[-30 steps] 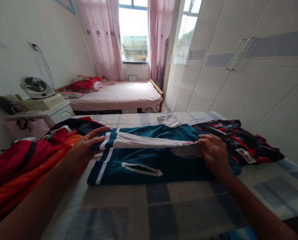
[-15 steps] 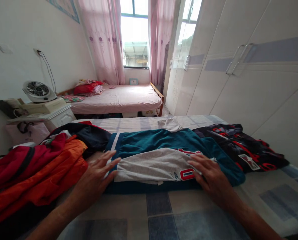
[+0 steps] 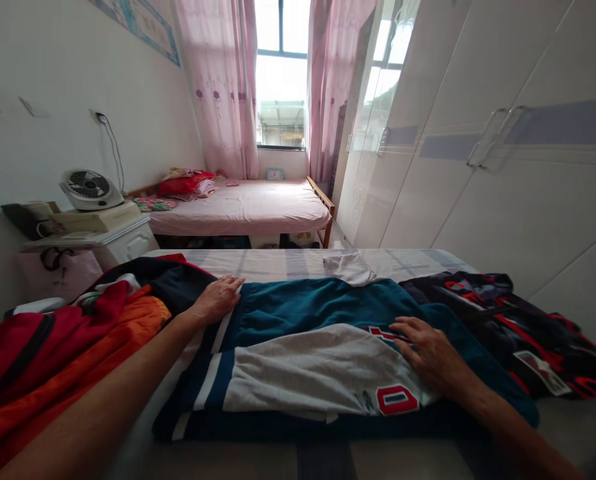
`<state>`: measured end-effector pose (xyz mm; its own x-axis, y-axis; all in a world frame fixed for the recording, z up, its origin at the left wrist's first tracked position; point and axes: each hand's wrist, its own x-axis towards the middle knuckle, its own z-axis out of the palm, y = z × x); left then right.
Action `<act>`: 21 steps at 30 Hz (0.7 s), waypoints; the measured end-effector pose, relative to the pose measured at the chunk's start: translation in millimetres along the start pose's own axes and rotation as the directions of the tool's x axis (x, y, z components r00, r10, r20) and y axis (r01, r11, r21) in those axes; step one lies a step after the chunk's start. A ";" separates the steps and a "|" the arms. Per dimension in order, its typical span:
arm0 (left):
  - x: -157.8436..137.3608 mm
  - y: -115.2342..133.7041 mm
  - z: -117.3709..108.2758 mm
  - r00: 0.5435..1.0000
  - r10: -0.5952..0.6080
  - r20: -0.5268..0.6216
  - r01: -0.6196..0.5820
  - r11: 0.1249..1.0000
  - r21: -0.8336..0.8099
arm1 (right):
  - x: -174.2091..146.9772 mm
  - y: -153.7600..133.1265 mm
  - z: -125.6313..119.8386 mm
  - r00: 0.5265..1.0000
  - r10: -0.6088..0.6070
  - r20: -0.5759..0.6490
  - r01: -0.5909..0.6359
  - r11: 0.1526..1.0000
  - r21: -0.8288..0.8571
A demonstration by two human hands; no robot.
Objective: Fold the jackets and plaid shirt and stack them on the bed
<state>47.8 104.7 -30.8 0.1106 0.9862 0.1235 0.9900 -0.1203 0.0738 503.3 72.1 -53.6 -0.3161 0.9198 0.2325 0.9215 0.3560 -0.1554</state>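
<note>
A folded teal and grey sweatshirt with red-and-white lettering lies on the near bed in front of me. At its far left corner, my left hand has its fingers drawn together on the white-striped hem; the fingertips are partly hidden. My right hand rests on the right part near the lettering, palm down with fingers stretched out. Striped teal hem layers fan out at the sweatshirt's lower left, below the left hand.
Red and orange clothes are heaped on the left. A black-and-red printed garment lies to the right, and a small white cloth behind. Beyond are a pink-sheeted bed, a fan on a cabinet and a white wardrobe.
My left hand has moved from the grey panel's left edge to the far left corner of the hem. The right hand still lies on the sweatshirt. The view has shifted slightly.
</note>
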 end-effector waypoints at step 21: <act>25.7 -13.1 -1.1 0.979 -0.204 0.005 0.203 0.977 0.057 | -8.5 4.7 14.3 0.995 -0.086 -0.053 0.082 0.994 -0.066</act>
<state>37.5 131.5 -27.5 -0.0931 0.9906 0.1007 0.9952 0.0894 0.0407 507.1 68.3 -70.0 -0.3814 0.8758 0.2959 0.9053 0.4185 -0.0720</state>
